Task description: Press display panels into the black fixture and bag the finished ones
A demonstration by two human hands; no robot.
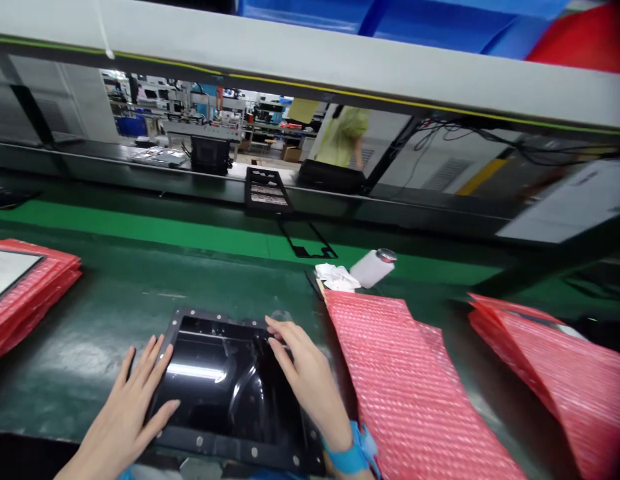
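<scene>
A glossy black screen panel (pixel 210 393) lies in a dark frame (pixel 230 448) with round metallic dots along its border. My left hand (pixel 135 400) rests with spread fingers on the frame's left edge. At the panel's upper right corner, my right hand (pixel 305 370) has its thumb and forefinger closed on a transparent film (pixel 247 387), whose curved reflections show it partly lifted. A see-through tab (pixel 281 315) sticks out beside those fingertips. A blue band (pixel 351 453) circles my right wrist.
Pink bubble-wrap sheets (pixel 400 373) lie right of the panel, with more bubble-wrap pouches (pixel 565 373) farther right and a stack (pixel 35 293) at left. A white bottle (pixel 373 269) and crumpled white wipes (pixel 337 277) sit behind. A thin black frame (pixel 315 252) lies farther back.
</scene>
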